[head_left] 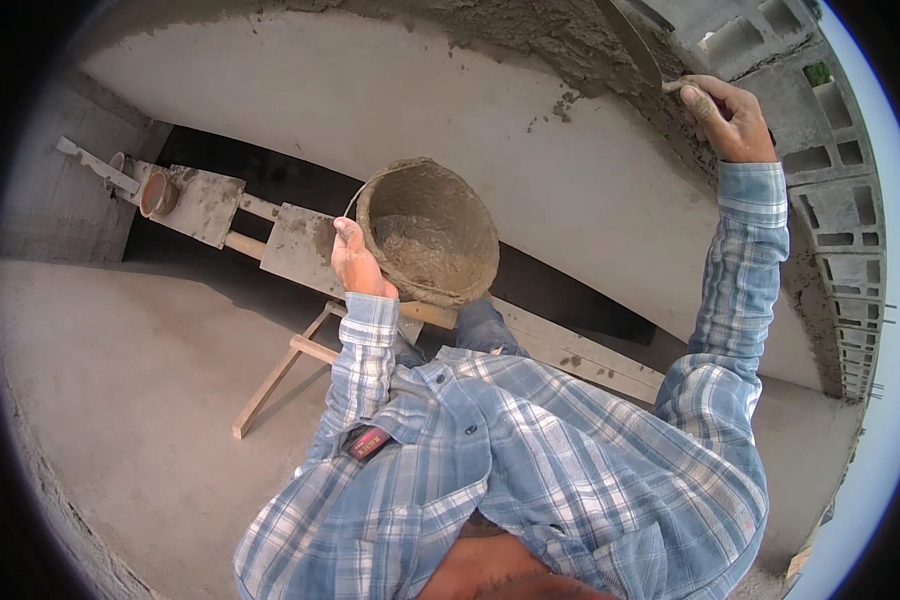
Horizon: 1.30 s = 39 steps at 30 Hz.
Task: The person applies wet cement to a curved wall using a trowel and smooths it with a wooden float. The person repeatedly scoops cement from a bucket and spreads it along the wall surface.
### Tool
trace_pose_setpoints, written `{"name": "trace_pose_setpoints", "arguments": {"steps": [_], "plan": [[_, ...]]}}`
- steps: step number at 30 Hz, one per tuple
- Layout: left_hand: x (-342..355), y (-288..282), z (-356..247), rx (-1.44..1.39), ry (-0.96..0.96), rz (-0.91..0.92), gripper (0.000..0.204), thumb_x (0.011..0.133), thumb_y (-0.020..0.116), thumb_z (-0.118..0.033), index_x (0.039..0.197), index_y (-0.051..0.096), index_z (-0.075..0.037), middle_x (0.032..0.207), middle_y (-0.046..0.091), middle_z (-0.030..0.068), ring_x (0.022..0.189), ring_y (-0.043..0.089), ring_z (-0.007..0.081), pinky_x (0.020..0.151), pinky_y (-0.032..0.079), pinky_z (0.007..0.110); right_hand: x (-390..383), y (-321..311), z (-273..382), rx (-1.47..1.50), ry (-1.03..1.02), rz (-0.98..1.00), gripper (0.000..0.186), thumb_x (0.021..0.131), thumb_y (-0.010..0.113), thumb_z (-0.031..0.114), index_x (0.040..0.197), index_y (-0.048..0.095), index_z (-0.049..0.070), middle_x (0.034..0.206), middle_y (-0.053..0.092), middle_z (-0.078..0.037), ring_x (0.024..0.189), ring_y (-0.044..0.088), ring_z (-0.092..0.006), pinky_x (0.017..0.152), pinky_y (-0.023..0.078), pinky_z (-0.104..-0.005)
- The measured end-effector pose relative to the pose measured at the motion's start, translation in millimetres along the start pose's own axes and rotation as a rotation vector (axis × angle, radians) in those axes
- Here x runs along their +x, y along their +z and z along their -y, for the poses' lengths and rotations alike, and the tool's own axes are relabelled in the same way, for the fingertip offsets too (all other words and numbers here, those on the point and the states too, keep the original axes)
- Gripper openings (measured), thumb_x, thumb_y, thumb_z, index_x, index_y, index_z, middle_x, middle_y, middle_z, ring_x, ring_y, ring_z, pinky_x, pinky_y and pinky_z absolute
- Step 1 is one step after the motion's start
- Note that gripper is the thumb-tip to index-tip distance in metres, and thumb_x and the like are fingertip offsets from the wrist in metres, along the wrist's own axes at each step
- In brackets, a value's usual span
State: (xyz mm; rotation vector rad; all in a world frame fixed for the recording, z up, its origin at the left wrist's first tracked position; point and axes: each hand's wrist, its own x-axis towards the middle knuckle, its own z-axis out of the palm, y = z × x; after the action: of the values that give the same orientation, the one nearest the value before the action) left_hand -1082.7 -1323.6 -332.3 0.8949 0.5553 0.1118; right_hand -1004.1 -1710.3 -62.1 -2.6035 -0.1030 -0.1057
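Observation:
My left hand (361,262) is closed at the left side of a mortar-coated bucket (470,215), by its thin wire handle. The bucket tips open toward me, with wet grey mortar (415,242) inside. Up at the right, my right hand (726,118) grips the handle of a trowel (634,45). The trowel blade lies against or close to a band of rough wet mortar (530,35) along the top of the wall; whether it touches I cannot tell. Below that band the wall (300,85) looks smooth and pale.
A plank scaffold (300,240) runs from the left to the lower right beneath me. On its far left end stand a reddish-brown bucket (157,195) and a long pale board (98,166). A wooden trestle leg (282,372) slants downward. Hollow concrete blocks (850,215) line the right.

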Motion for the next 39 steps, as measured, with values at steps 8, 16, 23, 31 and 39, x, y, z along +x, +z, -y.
{"name": "trace_pose_setpoints", "arguments": {"steps": [8, 16, 23, 31, 39], "plan": [[-11, -1, -18, 0.096, 0.059, -0.079, 0.064, 0.104, 0.044, -0.051, 0.135, 0.046, 0.005, 0.128, 0.057, 0.019, 0.112, 0.06, 0.0283, 0.098, 0.052, 0.041, 13, 55, -101, -0.29, -0.098, 0.025, 0.053, 0.086, 0.072, 0.045, 0.11, 0.071, -0.002, 0.097, 0.072, -0.02, 0.091, 0.068, -0.0316, 0.079, 0.054, -0.0409], [4, -18, -9, 0.073, 0.09, -0.058, 0.067, 0.102, 0.049, -0.053, 0.132, 0.049, 0.006, 0.128, 0.056, 0.0177, 0.113, 0.057, 0.0262, 0.099, 0.049, 0.04, -54, -34, -103, -0.142, 0.133, -0.201, 0.047, 0.085, 0.073, 0.042, 0.109, 0.073, 0.001, 0.1, 0.073, -0.017, 0.088, 0.07, -0.0289, 0.08, 0.053, -0.0377], [6, -23, -12, 0.065, 0.079, -0.097, 0.064, 0.103, 0.049, -0.052, 0.129, 0.051, 0.006, 0.126, 0.057, 0.016, 0.112, 0.056, 0.0247, 0.099, 0.049, 0.039, -83, -32, 24, -0.542, -0.086, -0.362, 0.041, 0.085, 0.075, 0.036, 0.105, 0.073, 0.0, 0.095, 0.073, -0.016, 0.085, 0.071, -0.0265, 0.078, 0.053, -0.035], [16, -38, -4, 0.073, 0.091, -0.175, 0.066, 0.103, 0.048, -0.051, 0.134, 0.05, 0.008, 0.129, 0.056, 0.0181, 0.114, 0.057, 0.0253, 0.099, 0.048, 0.039, 15, 42, 1, 0.149, -0.059, 0.31, 0.048, 0.087, 0.071, 0.042, 0.104, 0.073, -0.003, 0.083, 0.07, -0.014, 0.071, 0.064, -0.0213, 0.067, 0.051, -0.0315], [12, -47, -17, 0.162, 0.157, -0.252, 0.064, 0.104, 0.046, -0.05, 0.132, 0.05, 0.007, 0.132, 0.055, 0.02, 0.113, 0.058, 0.0282, 0.099, 0.048, 0.04, 63, 99, -51, -0.103, -0.105, 0.068, 0.047, 0.089, 0.066, 0.046, 0.109, 0.074, 0.004, 0.091, 0.073, -0.016, 0.087, 0.069, -0.0281, 0.083, 0.054, -0.0413]]}}
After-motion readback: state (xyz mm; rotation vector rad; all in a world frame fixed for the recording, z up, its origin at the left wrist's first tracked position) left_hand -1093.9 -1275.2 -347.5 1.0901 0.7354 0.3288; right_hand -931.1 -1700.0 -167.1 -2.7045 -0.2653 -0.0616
